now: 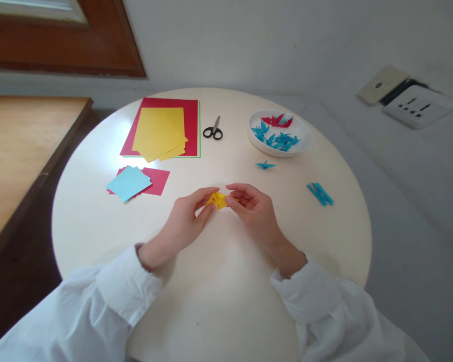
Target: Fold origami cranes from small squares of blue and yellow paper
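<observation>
A small folded yellow origami paper (220, 200) is held between my two hands, just above the middle of the round table. My left hand (189, 213) pinches its left end between thumb and fingers. At the other end, the thumb of my right hand (255, 211) presses on the paper, with the fingers curled behind. The fingertips partly cover the folds. Beyond my right hand, a blue paper crane (266, 165) stands alone on the table.
A white dish (279, 150) holds several blue and red cranes. Black-handled scissors (213, 131) lie at the back. Yellow sheets (158, 130) top a red sheet (192, 120); light blue squares (129, 183) cover pink ones (159, 180). Folded blue strips (319, 194) lie right on the round table (211, 301).
</observation>
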`<act>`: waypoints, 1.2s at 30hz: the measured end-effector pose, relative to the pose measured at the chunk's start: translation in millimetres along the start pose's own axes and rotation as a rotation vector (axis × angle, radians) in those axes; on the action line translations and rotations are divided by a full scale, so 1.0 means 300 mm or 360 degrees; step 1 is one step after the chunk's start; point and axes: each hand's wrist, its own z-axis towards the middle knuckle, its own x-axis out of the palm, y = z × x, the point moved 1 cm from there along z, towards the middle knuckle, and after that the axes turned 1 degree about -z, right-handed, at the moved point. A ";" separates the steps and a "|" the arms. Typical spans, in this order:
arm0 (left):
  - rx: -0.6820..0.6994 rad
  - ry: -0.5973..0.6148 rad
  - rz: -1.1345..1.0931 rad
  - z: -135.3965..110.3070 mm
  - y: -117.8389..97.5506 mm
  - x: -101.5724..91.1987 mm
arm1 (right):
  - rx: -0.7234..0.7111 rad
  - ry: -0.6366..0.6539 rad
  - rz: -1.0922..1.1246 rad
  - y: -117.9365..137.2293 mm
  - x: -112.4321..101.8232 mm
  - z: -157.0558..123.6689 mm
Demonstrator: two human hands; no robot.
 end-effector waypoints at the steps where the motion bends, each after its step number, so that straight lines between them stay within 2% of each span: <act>1: 0.0017 -0.0002 0.0008 0.000 0.000 0.000 | 0.0008 -0.0004 0.0007 0.001 0.000 0.000; 6: 0.0054 0.0020 0.0066 0.003 -0.004 -0.001 | 0.0055 0.0005 0.0048 0.002 0.002 -0.003; 18: 0.0085 0.0046 0.0119 -0.001 -0.004 0.000 | 0.0011 -0.0026 0.0018 -0.001 0.002 -0.005; 20: 0.0180 -0.0015 0.0206 0.001 -0.008 -0.003 | -0.0013 -0.0056 -0.0036 0.000 -0.001 -0.004; 24: 0.0508 -0.0169 0.0332 0.003 -0.019 -0.010 | -0.0020 -0.0067 -0.0126 0.001 -0.008 -0.002; 29: 0.0757 -0.0195 0.0432 0.000 -0.025 -0.014 | -0.0035 -0.0046 -0.0196 0.004 -0.012 -0.004; 32: 0.0799 -0.0175 0.0422 0.000 -0.029 -0.016 | -0.0020 -0.0051 -0.0186 0.006 -0.011 -0.006; 36: 0.0734 -0.0217 0.0400 0.002 -0.036 -0.020 | -0.0051 -0.0068 -0.0168 0.011 -0.005 -0.009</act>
